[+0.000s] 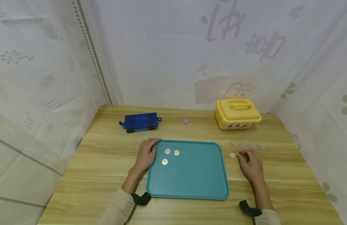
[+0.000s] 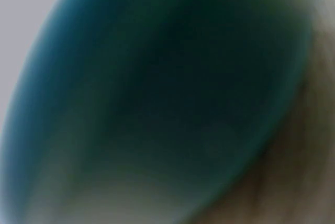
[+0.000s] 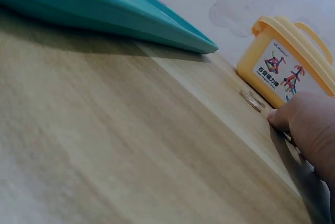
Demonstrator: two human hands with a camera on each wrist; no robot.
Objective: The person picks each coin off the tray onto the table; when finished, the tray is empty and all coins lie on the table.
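Observation:
A teal tray lies on the wooden table, with three coins, one of them a gold-coloured coin, towards its upper left. My left hand grips the tray's far left corner, thumb along the left rim. Right of the tray, my right hand is low over the table, fingers bent down and thumb beside a gold-coloured coin. I cannot tell whether a coin is between its fingertips. Behind it runs a row of several coins, including a silver-coloured coin. The left wrist view is a blur of teal tray.
A yellow lidded box with a handle stands at the back right. Towards the back left is a blue toy wagon, and a small purple cube sits between them. Patterned cloth hangs behind the table and at both sides.

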